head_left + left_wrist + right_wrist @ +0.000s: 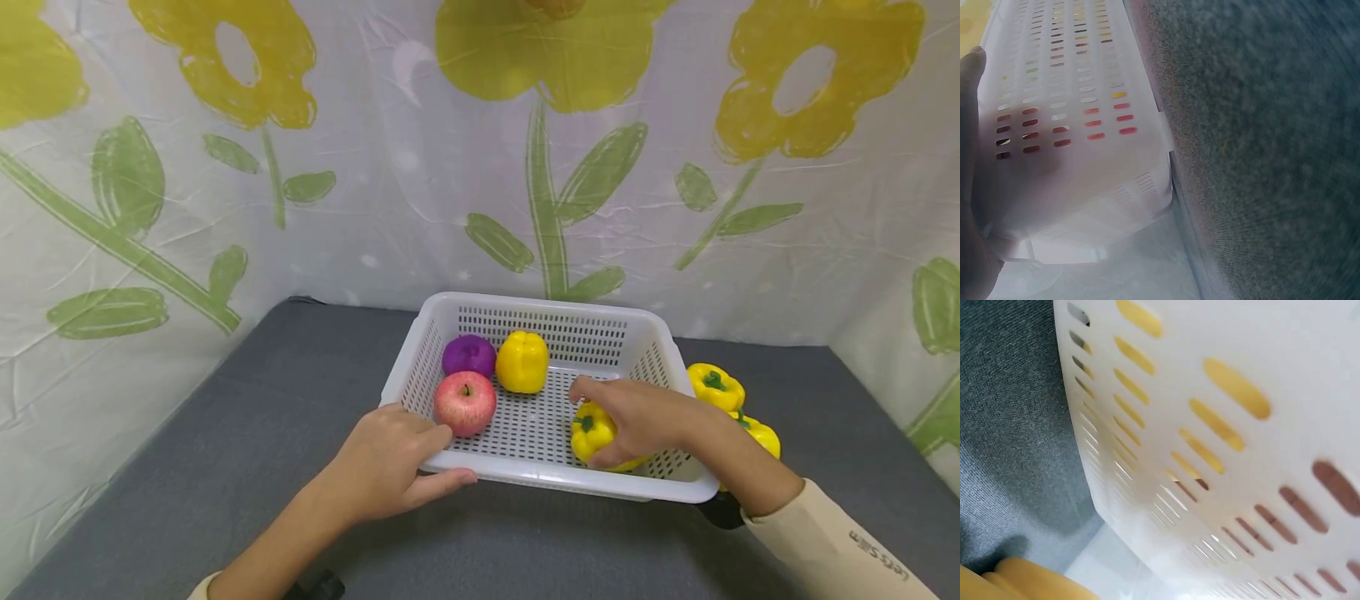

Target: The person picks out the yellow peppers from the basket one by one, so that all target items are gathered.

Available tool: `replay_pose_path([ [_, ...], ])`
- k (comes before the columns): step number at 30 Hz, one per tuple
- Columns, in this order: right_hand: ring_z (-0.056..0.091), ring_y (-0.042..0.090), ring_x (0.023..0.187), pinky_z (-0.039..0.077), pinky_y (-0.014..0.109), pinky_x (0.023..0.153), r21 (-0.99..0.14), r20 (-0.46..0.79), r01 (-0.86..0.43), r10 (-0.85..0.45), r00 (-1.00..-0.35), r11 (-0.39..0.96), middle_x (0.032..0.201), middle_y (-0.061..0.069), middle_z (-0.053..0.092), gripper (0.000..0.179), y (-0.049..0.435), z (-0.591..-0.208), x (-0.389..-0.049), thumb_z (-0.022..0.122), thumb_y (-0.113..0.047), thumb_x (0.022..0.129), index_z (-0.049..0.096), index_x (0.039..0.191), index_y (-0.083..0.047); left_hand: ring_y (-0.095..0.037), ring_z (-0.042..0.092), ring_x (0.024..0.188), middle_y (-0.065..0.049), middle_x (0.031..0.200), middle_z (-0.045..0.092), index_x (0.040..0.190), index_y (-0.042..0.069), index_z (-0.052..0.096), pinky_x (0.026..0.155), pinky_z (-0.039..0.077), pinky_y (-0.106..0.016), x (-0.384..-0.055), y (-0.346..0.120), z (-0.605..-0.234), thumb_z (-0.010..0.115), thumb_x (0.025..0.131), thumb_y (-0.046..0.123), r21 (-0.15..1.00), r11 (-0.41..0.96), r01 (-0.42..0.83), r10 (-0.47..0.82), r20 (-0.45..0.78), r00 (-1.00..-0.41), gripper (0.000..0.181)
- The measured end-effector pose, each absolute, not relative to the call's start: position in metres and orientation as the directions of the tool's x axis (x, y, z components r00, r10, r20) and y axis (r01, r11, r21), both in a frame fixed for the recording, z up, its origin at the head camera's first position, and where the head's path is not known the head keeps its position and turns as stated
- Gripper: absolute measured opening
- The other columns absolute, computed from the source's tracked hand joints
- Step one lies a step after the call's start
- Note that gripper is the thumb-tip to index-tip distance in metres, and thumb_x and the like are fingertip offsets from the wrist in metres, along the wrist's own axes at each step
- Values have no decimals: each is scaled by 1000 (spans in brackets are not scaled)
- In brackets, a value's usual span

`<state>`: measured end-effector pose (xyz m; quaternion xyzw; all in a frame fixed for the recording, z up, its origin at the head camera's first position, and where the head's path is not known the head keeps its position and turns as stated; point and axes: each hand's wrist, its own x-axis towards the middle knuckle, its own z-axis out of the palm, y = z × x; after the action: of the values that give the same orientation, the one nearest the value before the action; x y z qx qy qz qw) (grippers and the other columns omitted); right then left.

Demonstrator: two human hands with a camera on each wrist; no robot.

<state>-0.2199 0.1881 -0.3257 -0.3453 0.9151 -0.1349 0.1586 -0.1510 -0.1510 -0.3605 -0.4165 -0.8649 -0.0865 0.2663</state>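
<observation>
A white perforated plastic basket (540, 473) stands on the grey table. My left hand (393, 458) holds its front left corner, fingers over the rim and thumb along the outer front; the left wrist view shows that hand's edge beside the basket wall (1085, 169). Inside the basket, my right hand (652, 417) grips a yellow bell pepper (587, 437) near the front right, partly covering it. Also in the basket are a red apple (465, 404), a round purple thing (468, 354) and another yellow bell pepper (522, 362). The basket wall (1166, 444) mostly hides the right hand in the right wrist view.
Outside the basket on the right, yellow bell peppers (716, 386) lie close to its wall, partly behind the right forearm. Grey cloth (225, 450) covers the table. A flower-printed curtain (360, 208) hangs behind and along the sides.
</observation>
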Motion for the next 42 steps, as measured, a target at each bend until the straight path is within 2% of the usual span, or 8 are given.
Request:
replay_pose_path([
  [3, 56, 19, 98, 50, 47, 89, -351, -183, -597, -678, -712, 721, 126, 5, 61, 75, 188, -326, -219, 84, -38, 76, 49, 140, -18, -5, 33, 53, 12, 60, 31, 72, 20, 44, 55, 36, -26, -151, -151, -361, 48, 98, 63, -71, 639, 766, 675, 529, -515, 50],
  [6, 55, 22, 107, 47, 52, 95, -341, -167, -615, -689, -705, 711, 133, 6, 59, 72, 188, -327, -219, 84, -38, 77, 54, 140, -20, -5, 34, 53, 12, 60, 31, 72, 20, 44, 56, 37, -26, -151, -151, -361, 48, 98, 63, -73, 637, 768, 675, 535, -509, 50],
  [11, 54, 16, 95, 51, 40, 84, -305, -113, -674, -728, -676, 673, 116, -2, 60, 61, 189, -327, -219, 82, -38, 78, 62, 134, -22, -5, 35, 53, 12, 60, 32, 72, 20, 44, 55, 38, -27, -151, -151, -361, 47, 98, 63, -74, 632, 772, 674, 543, -500, 50],
  [14, 52, 14, 88, 49, 33, 76, -276, -68, -715, -755, -653, 643, 107, -5, 57, 54, 190, -326, -218, 81, -38, 79, 67, 128, -21, -5, 35, 53, 12, 60, 32, 72, 20, 44, 55, 37, -26, -151, -151, -360, 46, 98, 63, -74, 634, 770, 675, 538, -505, 51],
  [21, 51, 15, 90, 49, 33, 78, -251, -53, -700, -731, -680, 669, 104, -6, 53, 46, 188, -325, -214, 84, -39, 76, 65, 114, -23, -4, 34, 53, 12, 60, 31, 72, 20, 44, 55, 36, -25, -151, -151, -361, 47, 98, 63, -68, 636, 769, 675, 533, -511, 50],
  [28, 55, 20, 99, 50, 43, 85, -245, -42, -726, -755, -654, 642, 117, 1, 64, 53, 189, -323, -211, 79, -35, 79, 67, 129, -20, -5, 34, 53, 12, 60, 32, 72, 20, 44, 55, 37, -26, -151, -151, -361, 47, 98, 62, -70, 631, 772, 673, 545, -500, 50],
  [36, 52, 14, 87, 49, 34, 76, -260, -36, -709, -740, -671, 656, 105, -4, 56, 49, 191, -317, -208, 84, -37, 77, 70, 120, -20, -4, 33, 53, 13, 60, 31, 72, 20, 44, 55, 37, -26, -152, -151, -362, 48, 98, 62, -67, 626, 777, 671, 553, -494, 49],
  [42, 52, 13, 83, 48, 30, 72, -277, -48, -675, -711, -702, 684, 98, -6, 49, 51, 190, -316, -207, 89, -33, 72, 58, 109, -19, -4, 32, 53, 13, 60, 30, 72, 20, 43, 55, 37, -26, -152, -151, -361, 47, 99, 62, -68, 626, 777, 667, 562, -489, 50],
])
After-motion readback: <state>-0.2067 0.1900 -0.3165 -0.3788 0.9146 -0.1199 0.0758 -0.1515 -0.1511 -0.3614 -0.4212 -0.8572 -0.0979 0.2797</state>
